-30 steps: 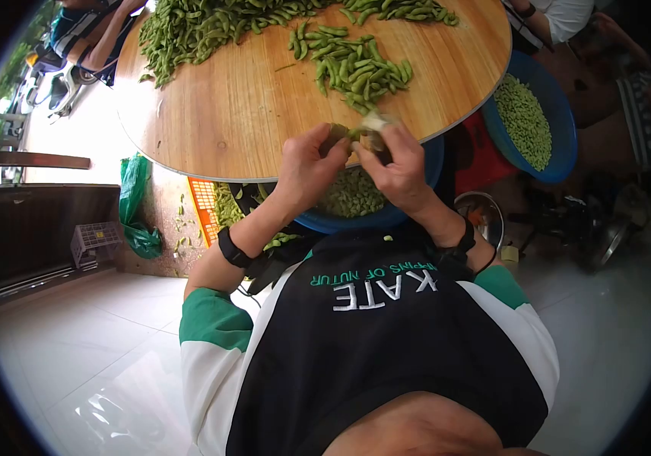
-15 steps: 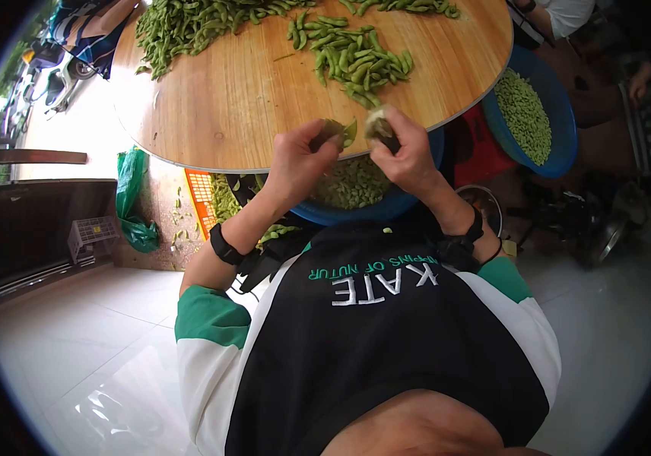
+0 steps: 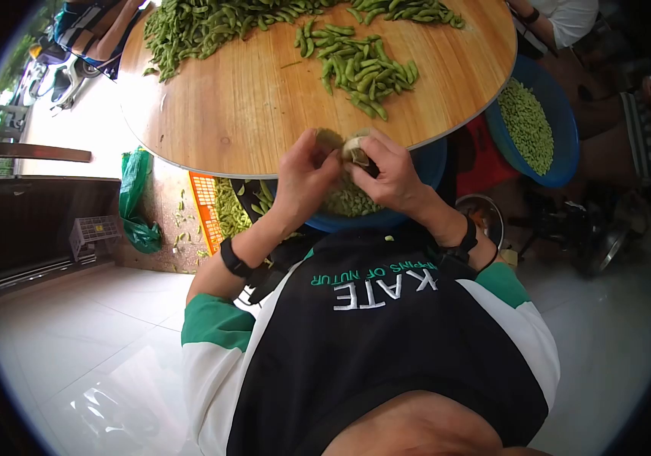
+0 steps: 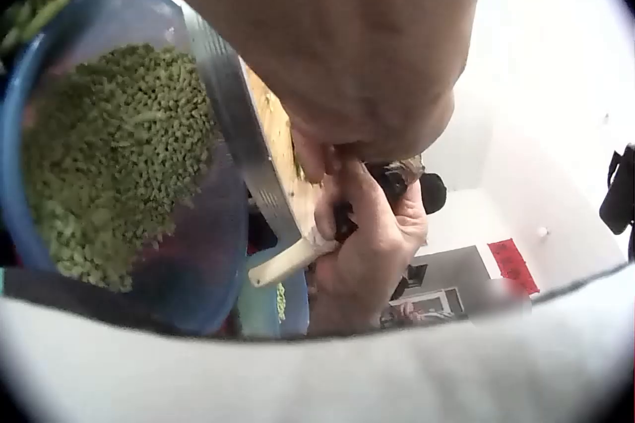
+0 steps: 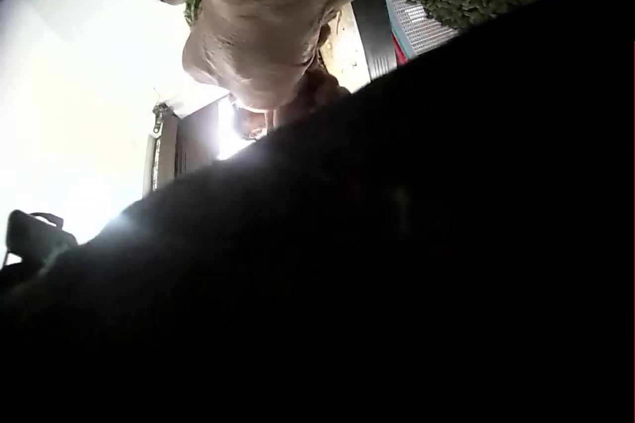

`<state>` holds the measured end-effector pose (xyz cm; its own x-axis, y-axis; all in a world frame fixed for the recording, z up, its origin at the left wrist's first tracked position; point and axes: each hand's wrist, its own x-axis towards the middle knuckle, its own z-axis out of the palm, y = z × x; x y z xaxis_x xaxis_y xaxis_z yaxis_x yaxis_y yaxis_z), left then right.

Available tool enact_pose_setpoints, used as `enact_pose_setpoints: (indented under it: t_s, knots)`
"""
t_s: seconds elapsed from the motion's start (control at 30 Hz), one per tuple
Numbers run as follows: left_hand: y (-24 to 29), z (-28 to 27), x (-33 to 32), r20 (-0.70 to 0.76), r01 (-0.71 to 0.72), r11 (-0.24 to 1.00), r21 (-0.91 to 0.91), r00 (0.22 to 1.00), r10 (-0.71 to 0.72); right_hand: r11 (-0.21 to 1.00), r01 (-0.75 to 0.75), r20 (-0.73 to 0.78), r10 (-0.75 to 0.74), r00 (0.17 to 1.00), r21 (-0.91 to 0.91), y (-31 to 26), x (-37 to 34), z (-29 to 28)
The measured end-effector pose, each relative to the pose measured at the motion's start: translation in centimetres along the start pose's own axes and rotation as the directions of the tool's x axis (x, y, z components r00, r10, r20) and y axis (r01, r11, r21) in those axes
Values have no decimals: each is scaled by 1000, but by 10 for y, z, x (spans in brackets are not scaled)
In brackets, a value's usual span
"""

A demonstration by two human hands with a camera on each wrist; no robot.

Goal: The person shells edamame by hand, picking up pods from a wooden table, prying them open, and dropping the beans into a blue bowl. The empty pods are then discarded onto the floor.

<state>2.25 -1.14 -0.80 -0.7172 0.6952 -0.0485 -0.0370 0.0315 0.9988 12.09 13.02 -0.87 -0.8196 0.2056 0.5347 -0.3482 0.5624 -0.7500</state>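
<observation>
In the head view my two hands meet at the near edge of the round wooden table, over a blue basin of shelled green beans. My left hand pinches a blurred green soybean pod, partly hidden by the fingers. Close against it, my right hand has curled fingers, with something whitish at the fingertips. Seen from the left wrist, a cream-coloured handle-like piece juts from the right hand's grip toward the basin; I cannot tell what it is.
Heaps of unshelled soybean pods lie at the table's far side, with a smaller pile nearer. Another blue basin of beans stands at right. An orange crate and green bag are at left. Other people sit across.
My hands drew apart half a second ago, a green pod showing in the left fingers, and have now come back together. The view has shifted slightly.
</observation>
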Motion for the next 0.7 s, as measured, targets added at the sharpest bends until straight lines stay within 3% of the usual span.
enact_pose_setpoints:
  t_s: [0.03, 0.1, 0.17, 0.2, 0.23, 0.27, 0.3, 0.33, 0.37, 0.4, 0.43, 0.53, 0.57, 0.63, 0.67, 0.7]
  knots:
    - [9, -9, -5, -12, -61, 976, 208, 998, 65, 994, -70, 28, 68, 997, 81, -3, 0, -3]
    - [27, -47, -13, 59, -211, 794, 571, 974, 216, 989, -79, 70, 70, 995, 128, -6, -2, -14]
    - [62, -90, -26, 310, -269, 457, 848, 950, -16, 972, -162, 232, 120, 965, 170, 2, -10, -17]
    - [61, -107, -33, 326, -282, 284, 916, 938, -120, 974, -157, 263, 111, 958, 163, 9, -13, -19]
    - [60, -114, -28, 324, -282, 279, 918, 939, -116, 975, -151, 261, 105, 960, 164, 8, -13, -19]
    - [59, -120, -21, 328, -286, 298, 911, 939, -100, 863, -376, 314, 273, 909, 338, 6, -16, -17]
    - [58, -124, -12, 332, -290, 316, 903, 939, -87, 669, -568, 397, 412, 820, 479, 4, -17, -15]
    - [56, -119, 9, 276, -251, 405, 879, 961, -4, 669, -565, 395, 409, 822, 483, 6, -16, -15]
    - [63, -107, 30, 156, -147, 494, 857, 987, 24, 592, -652, 468, 458, 756, 473, 9, -15, -16]
    - [45, -110, 63, 161, -237, 528, 815, 969, 187, 511, -730, 536, 499, 681, 453, 11, -13, -17]
    - [35, -103, 95, 109, -239, 571, 786, 961, 253, 516, -726, 527, 502, 686, 454, 11, -12, -15]
    - [21, -81, 180, 50, -269, 474, 838, 904, 425, 387, -694, 493, 502, 711, 608, 11, -15, -9]
    - [13, -75, 202, 50, -274, 479, 834, 902, 429, 392, -694, 489, 505, 711, 604, 11, -16, -10]
    - [6, -63, 230, -127, -8, 433, 902, 951, 283, 368, -684, 455, 539, 709, 630, 11, -17, -13]
    - [5, -63, 233, -123, -13, 434, 901, 951, 284, 369, -683, 451, 541, 709, 630, 12, -17, -14]
    - [7, -64, 234, -15, -100, 409, 907, 963, 269, 327, -669, 436, 556, 708, 668, 14, -19, -14]
